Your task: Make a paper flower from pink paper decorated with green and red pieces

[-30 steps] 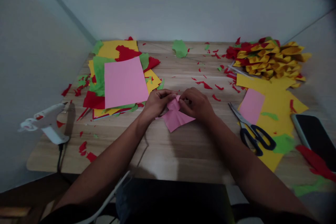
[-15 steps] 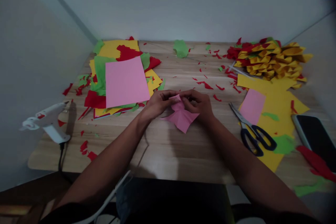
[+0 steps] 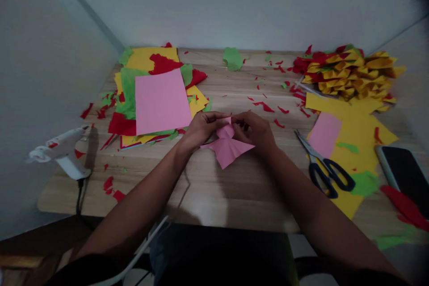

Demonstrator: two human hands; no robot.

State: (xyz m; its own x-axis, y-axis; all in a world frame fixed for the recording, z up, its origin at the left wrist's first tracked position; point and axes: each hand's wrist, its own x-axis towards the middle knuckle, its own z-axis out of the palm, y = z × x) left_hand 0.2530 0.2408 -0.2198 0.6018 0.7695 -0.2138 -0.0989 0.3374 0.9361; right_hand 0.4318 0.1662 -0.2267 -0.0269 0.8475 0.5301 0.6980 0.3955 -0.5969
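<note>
Between both hands is a folded piece of pink paper (image 3: 227, 149), narrow at the top and flaring below into pointed corners with crease lines. My left hand (image 3: 203, 130) pinches its upper end from the left, thumb laid along the edge. From the other side my right hand (image 3: 255, 130) grips the same narrow end, its fingertips partly hidden behind the paper. The wide part hangs free above the table, towards me. A flat pink sheet (image 3: 162, 103) lies on a stack of coloured paper, close beyond my left hand.
A white glue gun (image 3: 63, 152) stands at the left edge, its cord hanging down. Dark-handled scissors (image 3: 323, 165) lie on yellow paper (image 3: 358, 134) at right, near a phone (image 3: 402, 172). Folded yellow pieces (image 3: 355, 76) are heaped behind. Red scraps (image 3: 264, 107) litter the wooden table (image 3: 254, 201).
The pink paper has turned slightly, so its flared part faces me more squarely and spreads wider to the left. Both hands keep their hold at the upper end.
</note>
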